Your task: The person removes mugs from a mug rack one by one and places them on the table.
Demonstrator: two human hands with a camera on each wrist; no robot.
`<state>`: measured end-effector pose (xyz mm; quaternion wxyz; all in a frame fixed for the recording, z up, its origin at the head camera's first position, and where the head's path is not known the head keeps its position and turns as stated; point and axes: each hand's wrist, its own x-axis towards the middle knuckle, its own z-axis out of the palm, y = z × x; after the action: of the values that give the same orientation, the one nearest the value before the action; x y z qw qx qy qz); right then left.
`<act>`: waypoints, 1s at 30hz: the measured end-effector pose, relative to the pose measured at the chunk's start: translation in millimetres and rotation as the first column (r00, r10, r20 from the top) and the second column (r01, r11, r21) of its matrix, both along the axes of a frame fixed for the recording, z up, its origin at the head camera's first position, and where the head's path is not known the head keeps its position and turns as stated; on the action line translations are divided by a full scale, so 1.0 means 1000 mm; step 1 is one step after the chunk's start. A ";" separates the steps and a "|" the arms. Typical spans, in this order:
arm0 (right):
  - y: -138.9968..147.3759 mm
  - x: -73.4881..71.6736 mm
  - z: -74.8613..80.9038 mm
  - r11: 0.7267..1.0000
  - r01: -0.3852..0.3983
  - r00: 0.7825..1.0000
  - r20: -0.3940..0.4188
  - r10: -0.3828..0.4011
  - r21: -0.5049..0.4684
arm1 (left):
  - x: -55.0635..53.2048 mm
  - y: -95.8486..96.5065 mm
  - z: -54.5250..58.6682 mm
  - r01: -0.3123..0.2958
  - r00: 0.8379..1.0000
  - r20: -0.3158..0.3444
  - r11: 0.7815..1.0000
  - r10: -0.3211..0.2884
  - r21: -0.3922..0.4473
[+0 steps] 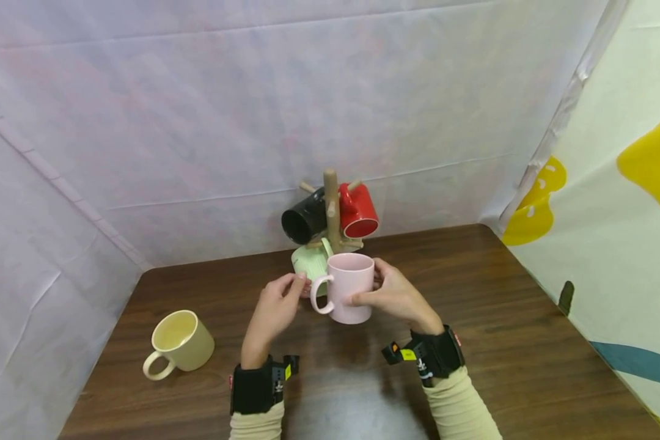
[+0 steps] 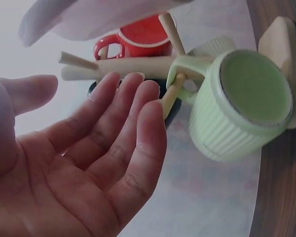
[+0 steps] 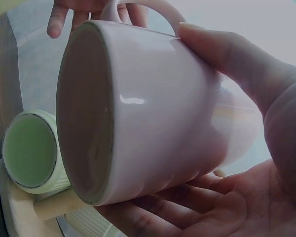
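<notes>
My right hand [image 1: 400, 296] grips a pink mug [image 1: 352, 288] round its side, thumb in front and fingers behind. The mug is upright in the head view, its handle turned left. My left hand [image 1: 275, 307] is just left of that handle, its fingers loosely bent with nothing in the palm in the left wrist view. Behind the pink mug stands a wooden mug rack [image 1: 332, 205]. A black mug [image 1: 302, 219] and a red mug [image 1: 359, 211] hang on its upper pegs. Lower down, a ribbed light green mug [image 2: 237, 106] hangs by its handle, partly hidden in the head view.
A yellow mug [image 1: 184, 342] stands upright at the left of the brown wooden table [image 1: 506, 330], handle toward the front left. Behind the rack hangs a pale cloth [image 1: 209, 122]. Another ribbed pale mug [image 2: 213, 47] shows beyond the green one in the left wrist view.
</notes>
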<state>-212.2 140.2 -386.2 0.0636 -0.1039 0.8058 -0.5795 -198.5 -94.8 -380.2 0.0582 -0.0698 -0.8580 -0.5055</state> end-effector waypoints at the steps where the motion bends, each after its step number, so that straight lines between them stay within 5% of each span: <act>1: 0.000 0.000 0.000 1.000 0.002 1.000 0.000 -0.002 0.001 | 0.000 0.001 0.000 0.006 1.000 0.007 1.000 -0.006 0.012; 13: 0.000 0.002 0.001 1.000 -0.008 1.000 -0.027 0.007 -0.012 | -0.001 0.012 -0.003 0.050 0.998 0.035 0.996 -0.052 0.068; 22: 0.002 0.001 0.001 1.000 0.000 0.999 -0.036 0.000 -0.002 | 0.001 0.018 -0.002 0.073 0.996 0.042 0.979 -0.083 0.189; 30: 0.002 0.000 0.000 1.000 -0.004 0.999 -0.033 0.004 -0.004 | 0.003 0.020 0.000 0.083 0.996 0.018 0.983 -0.087 0.166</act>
<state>-212.1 142.0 -386.4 0.0512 -0.1151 0.8055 -0.5791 -195.6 -74.8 -380.3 0.0315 -0.0950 -0.8100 -0.5778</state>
